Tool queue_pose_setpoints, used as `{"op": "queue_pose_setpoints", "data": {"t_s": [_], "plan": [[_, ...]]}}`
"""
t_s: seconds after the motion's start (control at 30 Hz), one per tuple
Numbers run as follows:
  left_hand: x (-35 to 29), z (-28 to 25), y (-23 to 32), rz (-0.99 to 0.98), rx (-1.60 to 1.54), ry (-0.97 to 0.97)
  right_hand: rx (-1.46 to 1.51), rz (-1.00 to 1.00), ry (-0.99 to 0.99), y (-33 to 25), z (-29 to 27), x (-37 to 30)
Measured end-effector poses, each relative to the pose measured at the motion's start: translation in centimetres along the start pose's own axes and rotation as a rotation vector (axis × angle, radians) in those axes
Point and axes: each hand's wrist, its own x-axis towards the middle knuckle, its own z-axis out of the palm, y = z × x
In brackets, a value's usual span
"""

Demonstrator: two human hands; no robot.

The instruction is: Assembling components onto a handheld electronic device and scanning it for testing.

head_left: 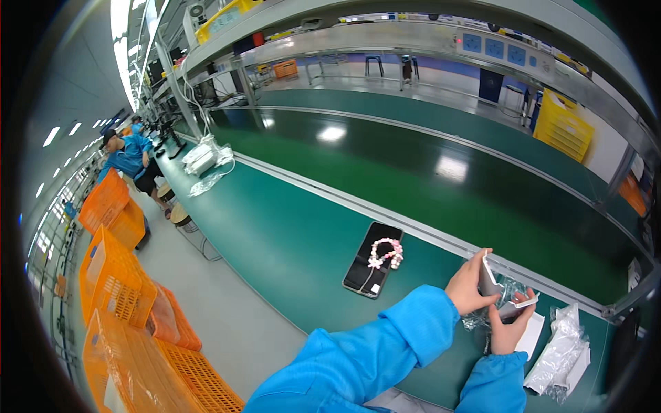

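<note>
Near the right end of the green bench, my left hand [471, 286] is closed on a white plastic panel [489, 277] that stands tilted on edge. Just to its right, my right hand [509, 329] grips another white plastic piece [518, 305] with a raised edge. Crumpled clear plastic film [475, 320] lies beneath and between the hands. A flat white piece [530, 336] shows beside my right hand, partly hidden by it. Farther right rest white parts in clear plastic bags [559, 351]. Whether the two held pieces are joined I cannot tell.
A black phone [358, 270] with a pink-and-white beaded strap [385, 253] lies left of my hands. More wrapped white parts [201, 160] sit at the bench's far left. A metal rail [310, 184] borders the dark green belt. Orange crates [113, 275] stand left; a person [127, 157] sits beyond.
</note>
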Motion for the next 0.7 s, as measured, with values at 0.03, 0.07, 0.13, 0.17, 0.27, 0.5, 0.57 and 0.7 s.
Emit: {"op": "queue_pose_setpoints", "data": {"t_s": [0.03, 0.07, 0.13, 0.17, 0.27, 0.5, 0.57, 0.7], "plan": [[-0.1, -0.7, 0.3, -0.058, -0.039, -0.031, 0.015, 0.003, -0.015, -0.2, 0.5, -0.1], [-0.1, -1.1, 0.3, -0.066, -0.035, -0.030, 0.028, 0.013, -0.018, -0.5, 0.7, -0.2], [-0.2, -1.3, 0.1, -0.059, -0.023, -0.006, 0.052, 0.028, -0.014, -0.7, 0.9, -0.3], [-0.4, -1.2, -0.2, -0.046, -0.012, 0.015, 0.063, 0.033, -0.024, -0.6, 1.1, -0.3], [-0.1, -1.0, -1.1, 0.046, 0.018, 0.075, 0.069, 0.033, -0.028, -0.5, 1.3, -0.2], [0.8, -0.8, 0.1, -0.127, -0.093, -0.046, 0.012, 0.012, -0.019, -1.5, 0.6, 0.6], [0.6, -1.5, -0.3, -0.142, -0.069, -0.040, 0.042, 0.034, -0.034, -1.5, 1.4, 0.3], [0.3, -0.7, -0.5, -0.095, -0.022, -0.030, 0.017, 0.021, -0.028, -1.4, 0.9, 0.1]]}}
